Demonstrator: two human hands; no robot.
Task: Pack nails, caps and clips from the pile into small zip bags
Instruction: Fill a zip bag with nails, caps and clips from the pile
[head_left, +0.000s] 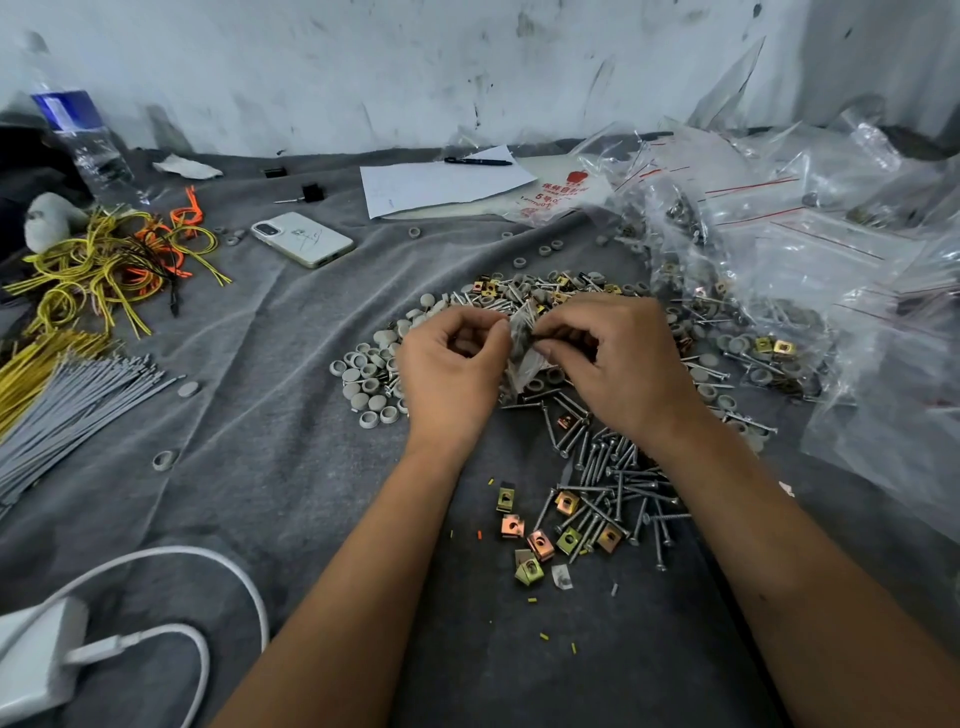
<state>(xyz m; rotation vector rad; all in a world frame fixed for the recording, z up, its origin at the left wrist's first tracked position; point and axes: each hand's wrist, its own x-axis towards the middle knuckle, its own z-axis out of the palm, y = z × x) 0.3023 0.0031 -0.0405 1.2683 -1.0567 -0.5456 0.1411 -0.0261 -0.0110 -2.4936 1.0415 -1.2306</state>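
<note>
My left hand (451, 364) and my right hand (618, 358) pinch a small clear zip bag (521, 353) between them, above the pile. The bag hangs down from the fingertips and its contents are hard to make out. Grey round caps (366, 371) lie left of my hands. Steel nails (618, 478) spread out below my right wrist. Brass-coloured clips (540, 543) lie loose on the grey cloth (270, 467) nearer to me. More nails, caps and clips (540, 291) are heaped behind my hands.
Filled and empty zip bags (779, 249) are piled at the right. A phone (302, 239), paper with a pen (441, 182), a water bottle (78, 130), yellow and orange ties (114, 260), grey ties (72, 400) and a white charger (41, 660) lie around.
</note>
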